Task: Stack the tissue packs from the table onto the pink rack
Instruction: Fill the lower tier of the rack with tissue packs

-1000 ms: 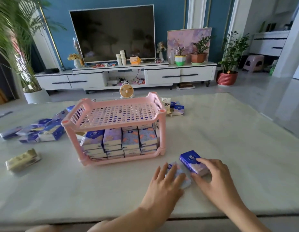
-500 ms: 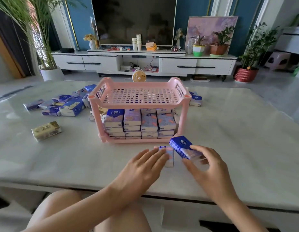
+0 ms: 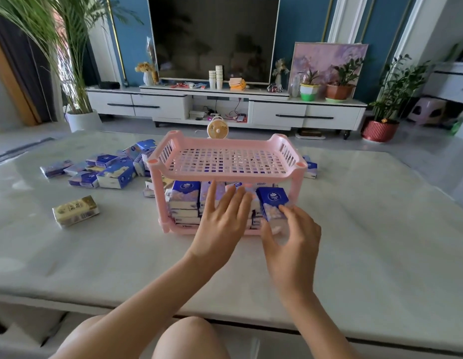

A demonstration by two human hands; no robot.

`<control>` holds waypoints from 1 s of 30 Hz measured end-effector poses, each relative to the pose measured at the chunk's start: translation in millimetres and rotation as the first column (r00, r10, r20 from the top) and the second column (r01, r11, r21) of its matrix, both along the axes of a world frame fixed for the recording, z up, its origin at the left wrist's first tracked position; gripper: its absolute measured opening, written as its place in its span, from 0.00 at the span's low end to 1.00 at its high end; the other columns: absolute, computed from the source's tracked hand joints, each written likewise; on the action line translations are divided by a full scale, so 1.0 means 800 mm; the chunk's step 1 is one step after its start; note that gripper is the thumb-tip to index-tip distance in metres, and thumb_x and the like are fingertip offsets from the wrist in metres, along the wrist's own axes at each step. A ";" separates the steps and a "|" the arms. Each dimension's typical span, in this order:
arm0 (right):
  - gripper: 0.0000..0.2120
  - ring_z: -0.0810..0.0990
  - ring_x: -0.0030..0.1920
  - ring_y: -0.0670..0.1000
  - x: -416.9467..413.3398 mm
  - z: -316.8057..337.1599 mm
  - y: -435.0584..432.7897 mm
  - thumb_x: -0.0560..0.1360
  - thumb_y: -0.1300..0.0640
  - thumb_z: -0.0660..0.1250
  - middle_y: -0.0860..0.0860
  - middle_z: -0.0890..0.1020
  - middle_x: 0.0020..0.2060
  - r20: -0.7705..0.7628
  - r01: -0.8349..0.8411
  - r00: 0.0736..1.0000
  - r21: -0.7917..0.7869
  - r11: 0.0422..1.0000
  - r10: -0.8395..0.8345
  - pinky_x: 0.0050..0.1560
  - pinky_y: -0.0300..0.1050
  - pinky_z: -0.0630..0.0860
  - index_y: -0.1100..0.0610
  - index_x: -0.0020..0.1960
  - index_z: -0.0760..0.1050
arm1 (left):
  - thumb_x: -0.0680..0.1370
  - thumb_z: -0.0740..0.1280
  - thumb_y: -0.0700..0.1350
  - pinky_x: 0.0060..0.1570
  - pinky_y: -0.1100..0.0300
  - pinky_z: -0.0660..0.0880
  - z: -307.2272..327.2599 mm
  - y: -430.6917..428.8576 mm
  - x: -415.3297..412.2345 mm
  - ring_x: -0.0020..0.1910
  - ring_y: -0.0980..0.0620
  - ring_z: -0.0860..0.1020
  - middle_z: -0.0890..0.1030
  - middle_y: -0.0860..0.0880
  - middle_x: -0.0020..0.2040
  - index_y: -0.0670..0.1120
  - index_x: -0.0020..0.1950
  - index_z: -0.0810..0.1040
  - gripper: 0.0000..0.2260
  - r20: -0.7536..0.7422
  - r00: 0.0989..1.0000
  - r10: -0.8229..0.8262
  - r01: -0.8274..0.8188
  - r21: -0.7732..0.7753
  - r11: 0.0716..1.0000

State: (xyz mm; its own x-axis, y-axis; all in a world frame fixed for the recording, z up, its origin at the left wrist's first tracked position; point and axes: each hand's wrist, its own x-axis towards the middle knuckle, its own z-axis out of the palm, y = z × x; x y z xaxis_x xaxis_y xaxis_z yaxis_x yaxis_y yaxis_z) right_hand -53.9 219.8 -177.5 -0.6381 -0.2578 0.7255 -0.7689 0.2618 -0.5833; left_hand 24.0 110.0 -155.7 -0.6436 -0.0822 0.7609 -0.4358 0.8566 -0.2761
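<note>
marble table (image 3: 367, 229) fills most of the view, tv (image 3: 214, 37) on the far wall behind it. pink rack (image 3: 230, 174) stands mid-table, two tiers. lower tier holds stacked packs (image 3: 185, 195) in side-by-side columns, tops close under the upper tier. loose packs (image 3: 108, 172) lie in a heap on the table to the left of the rack, two more packs (image 3: 310, 169) just behind its right rear post. both forearms reach in from the near edge. left hand (image 3: 220, 229) is at the front of the lower tier, fingers straight and slightly apart, tips against the upper packs; cannot tell if it carries a pack under them. right hand (image 3: 292, 244) is beside it, fingers and thumb clamped on a blue pack (image 3: 273, 203), held tilted at the right front opening of the lower tier, just inside the right post. yellow pack (image 3: 76, 211) lies alone on the table, well left of the rack. small fan (image 3: 218, 130) sits past the far table edge, behind the rack.
</note>
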 end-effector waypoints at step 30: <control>0.23 0.77 0.58 0.60 -0.019 -0.004 -0.025 0.67 0.65 0.62 0.57 0.76 0.62 -0.190 -0.010 0.980 0.253 0.968 0.060 0.54 0.52 0.75 0.61 0.62 0.74 | 0.67 0.73 0.48 0.66 0.37 0.51 -0.029 -0.018 0.003 0.70 0.40 0.63 0.67 0.38 0.70 0.40 0.71 0.62 0.36 0.242 0.969 0.044 -0.085 0.158 0.984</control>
